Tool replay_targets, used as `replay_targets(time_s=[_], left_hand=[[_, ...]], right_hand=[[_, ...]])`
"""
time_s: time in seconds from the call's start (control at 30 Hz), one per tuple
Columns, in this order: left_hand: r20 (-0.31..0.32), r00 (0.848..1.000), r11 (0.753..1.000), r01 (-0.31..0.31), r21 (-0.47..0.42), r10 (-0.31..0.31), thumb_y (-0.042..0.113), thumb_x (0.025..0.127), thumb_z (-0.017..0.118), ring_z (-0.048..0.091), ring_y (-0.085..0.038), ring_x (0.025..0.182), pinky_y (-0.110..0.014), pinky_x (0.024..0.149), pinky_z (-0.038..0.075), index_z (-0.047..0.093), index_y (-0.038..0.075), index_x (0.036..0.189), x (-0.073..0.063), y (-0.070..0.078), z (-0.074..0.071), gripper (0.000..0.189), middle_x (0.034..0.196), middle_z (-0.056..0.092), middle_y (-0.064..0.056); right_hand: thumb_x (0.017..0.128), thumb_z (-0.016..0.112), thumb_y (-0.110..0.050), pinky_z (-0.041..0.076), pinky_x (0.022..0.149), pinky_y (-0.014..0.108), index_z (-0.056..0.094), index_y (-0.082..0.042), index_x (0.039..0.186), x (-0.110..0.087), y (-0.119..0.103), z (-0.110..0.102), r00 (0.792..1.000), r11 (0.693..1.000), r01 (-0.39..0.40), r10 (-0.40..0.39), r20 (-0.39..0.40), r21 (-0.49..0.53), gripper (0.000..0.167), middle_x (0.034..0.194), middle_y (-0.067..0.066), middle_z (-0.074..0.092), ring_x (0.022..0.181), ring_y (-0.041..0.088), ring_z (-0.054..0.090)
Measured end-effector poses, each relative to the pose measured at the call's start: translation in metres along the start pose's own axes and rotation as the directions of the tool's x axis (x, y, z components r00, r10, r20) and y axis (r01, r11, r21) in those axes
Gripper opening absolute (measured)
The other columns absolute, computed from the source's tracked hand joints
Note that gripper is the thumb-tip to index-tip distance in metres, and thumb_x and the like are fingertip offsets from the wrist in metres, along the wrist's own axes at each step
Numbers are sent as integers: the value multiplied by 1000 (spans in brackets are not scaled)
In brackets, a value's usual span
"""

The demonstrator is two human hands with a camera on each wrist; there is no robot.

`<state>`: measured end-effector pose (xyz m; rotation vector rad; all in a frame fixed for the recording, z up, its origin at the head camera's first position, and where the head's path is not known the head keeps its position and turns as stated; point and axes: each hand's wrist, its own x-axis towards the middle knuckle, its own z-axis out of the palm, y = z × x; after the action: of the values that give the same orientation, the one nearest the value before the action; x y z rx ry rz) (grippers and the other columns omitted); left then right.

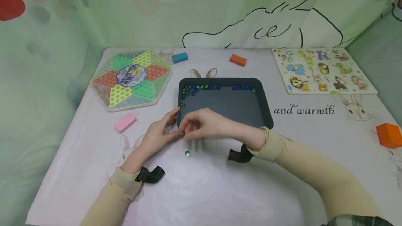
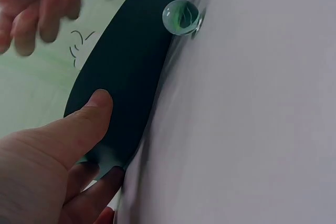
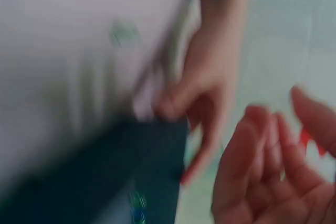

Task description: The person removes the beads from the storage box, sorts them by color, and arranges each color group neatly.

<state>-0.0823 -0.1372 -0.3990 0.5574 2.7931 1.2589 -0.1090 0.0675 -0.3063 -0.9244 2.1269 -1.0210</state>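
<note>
A dark grey tray (image 1: 232, 105) lies on the table with several blue and green glass marbles (image 1: 188, 90) along its far and left walls. At its near left corner my left hand (image 1: 158, 133) holds the tray, the thumb (image 2: 97, 108) against the outer near wall and fingers round the corner. Over the near left edge hovers my right hand (image 1: 204, 125), fingers loosely bent; in the right wrist view no marble shows in it. One clear green-swirled marble (image 1: 187, 153) lies on the table just in front of the tray, also seen in the left wrist view.
Left of the tray is a Chinese checkers board (image 1: 132, 81) in a clear case, with a pink block (image 1: 126, 122) below it. Blue (image 1: 180, 58) and orange (image 1: 238, 60) blocks lie behind. An animal puzzle board (image 1: 325, 70) and an orange cube (image 1: 388, 135) are on the right.
</note>
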Motion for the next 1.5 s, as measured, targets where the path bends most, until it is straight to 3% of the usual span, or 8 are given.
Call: replay_targets(time_s=[0.2, 0.43, 0.6, 0.83, 1.1, 1.5], left_hand=[[13, 1000, 1000, 11, -13, -11, 30, 80, 72, 54, -24, 119, -42, 97, 43, 33, 22, 143, 1, 0, 0, 74, 134, 52, -12], [26, 999, 1000, 27, 1, -27, 29, 80, 72, 56, -23, 116, -42, 96, 44, 32, 21, 144, 3, 1, 0, 75, 131, 55, -12], [34, 999, 999, 36, -6, -36, 28, 81, 72, 56, -23, 116, -42, 96, 44, 32, 21, 144, 3, 0, 1, 75, 129, 56, -12], [38, 998, 999, 43, -13, -42, 28, 81, 71, 56, -22, 116, -41, 97, 43, 32, 22, 144, 3, -1, 3, 75, 128, 57, -12], [22, 1000, 1000, 22, 2, -22, 28, 80, 72, 56, -21, 116, -40, 96, 44, 33, 21, 144, 2, 1, 3, 75, 128, 57, -12], [12, 1000, 1000, 22, 11, -22, 28, 80, 72, 56, -22, 116, -41, 97, 43, 32, 21, 144, 1, 0, 1, 76, 129, 56, -12]], right_hand=[[88, 62, -10, 51, 70, 40, 60, -1, 110, 27, 5, -46, 1000, 976, 3, 3, -26, 216, 24, 89, 11, 64, 79, 36, 58], [90, 60, -13, 49, 77, 43, 59, 0, 115, 56, 37, -72, 983, 986, -48, 75, -165, 161, 28, 99, 14, 64, 86, 34, 58], [90, 61, -13, 50, 71, 40, 61, 0, 112, 71, 63, -69, 975, 991, -118, 129, -180, 70, 25, 93, 19, 64, 79, 30, 60], [88, 64, -16, 49, 58, 28, 66, -8, 107, 84, 77, -57, 947, 971, -240, 230, -222, -16, 21, 81, 10, 66, 65, 18, 59], [86, 67, -17, 45, 50, 23, 69, -11, 101, 89, 74, -50, 937, 960, -241, 191, -291, -144, 16, 75, 7, 67, 54, 16, 55], [82, 71, -22, 42, 59, 24, 69, -13, 96, 99, 69, -43, 937, 923, -250, 154, -313, -294, 16, 75, 3, 65, 64, 14, 56]])
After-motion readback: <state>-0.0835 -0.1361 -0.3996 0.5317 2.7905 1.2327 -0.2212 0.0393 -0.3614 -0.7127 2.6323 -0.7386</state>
